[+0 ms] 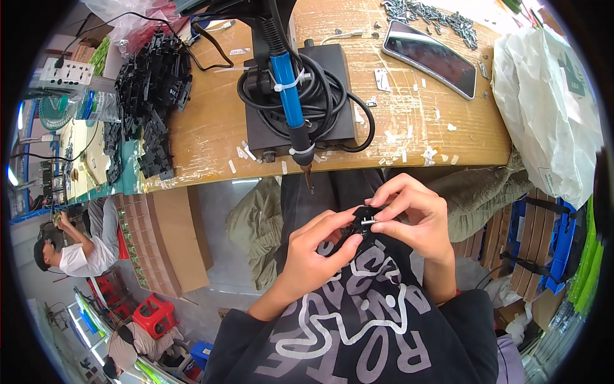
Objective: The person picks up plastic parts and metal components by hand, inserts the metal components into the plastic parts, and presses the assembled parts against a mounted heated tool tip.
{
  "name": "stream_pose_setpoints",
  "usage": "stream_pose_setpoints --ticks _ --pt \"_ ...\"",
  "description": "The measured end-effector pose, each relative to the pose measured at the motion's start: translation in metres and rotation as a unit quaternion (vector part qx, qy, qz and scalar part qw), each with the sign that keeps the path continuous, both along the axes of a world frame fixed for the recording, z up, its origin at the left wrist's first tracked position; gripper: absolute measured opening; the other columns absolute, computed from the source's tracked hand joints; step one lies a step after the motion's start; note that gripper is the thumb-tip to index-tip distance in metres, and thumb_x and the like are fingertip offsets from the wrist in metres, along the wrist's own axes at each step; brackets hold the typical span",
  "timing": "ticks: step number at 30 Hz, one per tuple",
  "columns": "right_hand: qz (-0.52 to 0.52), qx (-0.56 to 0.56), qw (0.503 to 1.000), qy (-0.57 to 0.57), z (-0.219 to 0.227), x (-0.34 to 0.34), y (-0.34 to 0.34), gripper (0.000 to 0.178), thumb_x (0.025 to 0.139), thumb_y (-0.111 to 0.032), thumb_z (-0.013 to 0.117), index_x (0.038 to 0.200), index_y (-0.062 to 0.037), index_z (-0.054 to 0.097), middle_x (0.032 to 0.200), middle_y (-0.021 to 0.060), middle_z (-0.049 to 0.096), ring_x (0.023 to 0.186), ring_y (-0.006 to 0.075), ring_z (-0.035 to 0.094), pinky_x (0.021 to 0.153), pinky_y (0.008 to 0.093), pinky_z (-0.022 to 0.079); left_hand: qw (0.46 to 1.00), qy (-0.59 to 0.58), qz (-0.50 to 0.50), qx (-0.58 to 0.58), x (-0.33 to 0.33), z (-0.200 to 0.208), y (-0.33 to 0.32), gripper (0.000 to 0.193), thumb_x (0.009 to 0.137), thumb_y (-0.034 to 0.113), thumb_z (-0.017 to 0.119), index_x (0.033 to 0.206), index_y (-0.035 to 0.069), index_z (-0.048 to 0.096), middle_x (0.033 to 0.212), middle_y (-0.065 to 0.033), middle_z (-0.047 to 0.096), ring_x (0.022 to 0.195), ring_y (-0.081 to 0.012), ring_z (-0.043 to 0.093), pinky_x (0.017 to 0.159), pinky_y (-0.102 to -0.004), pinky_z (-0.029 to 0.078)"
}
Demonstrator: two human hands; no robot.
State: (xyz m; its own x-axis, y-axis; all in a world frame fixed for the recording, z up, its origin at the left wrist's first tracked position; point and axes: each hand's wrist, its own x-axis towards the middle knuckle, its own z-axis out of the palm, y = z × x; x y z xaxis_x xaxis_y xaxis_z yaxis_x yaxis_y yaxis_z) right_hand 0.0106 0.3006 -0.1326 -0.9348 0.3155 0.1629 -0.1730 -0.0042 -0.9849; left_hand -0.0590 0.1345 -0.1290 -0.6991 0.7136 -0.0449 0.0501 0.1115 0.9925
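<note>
Over my lap, just off the table's front edge, my left hand (pixel 318 251) pinches a small black plastic part (pixel 362 214) between thumb and fingers. My right hand (pixel 412 211) is closed at the part's right side, thumb and forefinger on a small silvery metal pin (pixel 368 222) that lies against the black plastic. How far the pin sits in the part cannot be made out. Left of and above the hands, a soldering iron (pixel 286 89) with a blue handle hangs tip down past the table edge.
Behind the iron stands a black box (pixel 348 121) with coiled cable. A heap of black plastic parts (pixel 150 96) lies left. Far right are a phone (pixel 432 57), loose metal pins (pixel 441 19) and a white plastic bag (pixel 543 109). Other people sit at the left; a red stool (pixel 155 315) stands below.
</note>
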Motion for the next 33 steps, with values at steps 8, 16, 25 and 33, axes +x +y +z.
stream_pose_setpoints --ticks 8,16,25,33 --pt "0.101 0.020 0.991 -0.083 0.005 0.007 0.010 0.013 0.063 0.008 0.066 0.070 0.0026 0.057 0.080 0.0109 0.056 0.074 0.0160 0.057 0.069 0.0252 0.047 0.991 0.094 -0.081 -0.047 -0.001 0.007 -0.003 0.035 0.069 -0.001 0.062 0.104 0.002 0.056 0.069 -0.0051 0.051 0.052 -0.0112 0.046 0.047 -0.0232 0.039" --pt "0.062 -0.019 0.987 -0.144 0.000 0.014 0.001 0.012 0.066 0.005 0.064 0.072 0.0017 0.054 0.077 0.0081 0.056 0.072 0.0166 0.057 0.065 0.0258 0.046 0.973 0.176 -0.120 -0.089 0.000 -0.001 -0.003 0.034 0.069 0.005 0.062 0.102 0.000 0.056 0.067 -0.0072 0.049 0.049 -0.0193 0.048 0.046 -0.0275 0.041" --pt "0.006 0.066 0.986 -0.155 -0.002 0.023 -0.010 0.011 0.069 0.006 0.061 0.077 0.0026 0.054 0.076 0.0086 0.055 0.071 0.0180 0.057 0.063 0.0261 0.046 0.957 0.220 -0.142 -0.124 0.007 -0.004 -0.002 0.034 0.068 0.006 0.062 0.100 0.000 0.057 0.069 -0.0074 0.051 0.053 -0.0206 0.051 0.048 -0.0287 0.042" --pt "0.082 0.054 0.989 -0.107 -0.013 0.031 -0.004 0.014 0.067 0.007 0.062 0.080 0.0023 0.062 0.079 0.0094 0.060 0.072 0.0177 0.058 0.064 0.0256 0.048 0.977 -0.094 -0.183 -0.056 -0.002 -0.022 -0.020 0.025 0.079 0.013 0.057 0.100 -0.001 0.054 0.082 -0.0025 0.052 0.067 -0.0084 0.051 0.057 -0.0215 0.041"
